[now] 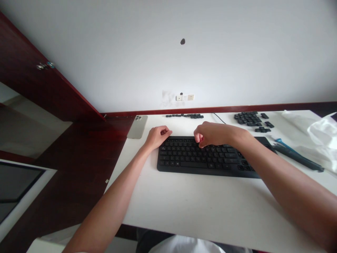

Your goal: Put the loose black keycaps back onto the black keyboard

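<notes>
A black keyboard (195, 168) lies flat on the white table, most of its keys in place. Several openings without keycaps show at its right part, partly behind my right forearm. My left hand (158, 136) is closed at the keyboard's upper left corner, thumb and forefinger together; whatever is in them, if anything, is too small to make out. Over the upper middle keys, my right hand (212, 133) is bent down with curled fingers, its fingertips at the keys. What those fingers hold, if anything, is hidden.
Loose black keycaps (247, 118) lie at the back right, and a row of small keycaps (181, 115) near the wall. A phone (137, 127) rests at the left edge. To the right are a dark strip (297, 157), a blue tool (283, 142) and white plastic (323, 131).
</notes>
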Available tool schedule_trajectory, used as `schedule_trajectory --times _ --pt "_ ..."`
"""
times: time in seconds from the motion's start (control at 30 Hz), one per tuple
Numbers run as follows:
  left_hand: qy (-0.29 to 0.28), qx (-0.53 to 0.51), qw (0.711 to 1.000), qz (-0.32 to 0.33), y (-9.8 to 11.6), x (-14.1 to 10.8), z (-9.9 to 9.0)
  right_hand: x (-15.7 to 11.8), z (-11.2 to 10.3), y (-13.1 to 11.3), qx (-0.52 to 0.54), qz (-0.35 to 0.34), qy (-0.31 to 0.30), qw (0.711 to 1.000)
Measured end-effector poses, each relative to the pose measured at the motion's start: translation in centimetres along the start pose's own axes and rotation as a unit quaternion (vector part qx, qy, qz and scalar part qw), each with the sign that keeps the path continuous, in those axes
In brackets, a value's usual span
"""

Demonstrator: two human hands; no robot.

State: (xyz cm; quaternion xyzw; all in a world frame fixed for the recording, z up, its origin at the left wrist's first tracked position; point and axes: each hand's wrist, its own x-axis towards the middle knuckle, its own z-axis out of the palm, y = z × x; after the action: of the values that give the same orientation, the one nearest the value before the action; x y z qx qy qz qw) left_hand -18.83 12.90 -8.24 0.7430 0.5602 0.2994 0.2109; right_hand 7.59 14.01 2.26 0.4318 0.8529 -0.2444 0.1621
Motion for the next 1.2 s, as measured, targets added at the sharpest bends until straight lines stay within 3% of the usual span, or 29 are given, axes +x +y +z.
schedule_trajectory --times 0.33,0.67,0.87,1.0,1.2 --pt "-0.004 0.003 1.000 -0.003 0.1 0.0 0.0 0.4 0.5 0.2 0.008 0.014 0.007 1.000" --pt "0.002 0.006 1.000 0.000 0.0 0.0 0.1 1.5 0.6 2.3 0.045 -0.050 0.016 0.998" --pt "0.003 -0.002 1.000 0.004 -0.1 0.0 0.2 2.4 0.6 3.6 0.092 -0.076 -0.011 0.993" --pt "0.000 -0.003 1.000 -0.002 -0.1 0.0 0.2 2.4 0.6 3.4 0.091 -0.051 -0.010 0.994" --pt "0.002 -0.012 1.000 -0.015 0.1 0.1 0.3 1.7 0.4 2.4 0.034 0.044 0.017 0.998"
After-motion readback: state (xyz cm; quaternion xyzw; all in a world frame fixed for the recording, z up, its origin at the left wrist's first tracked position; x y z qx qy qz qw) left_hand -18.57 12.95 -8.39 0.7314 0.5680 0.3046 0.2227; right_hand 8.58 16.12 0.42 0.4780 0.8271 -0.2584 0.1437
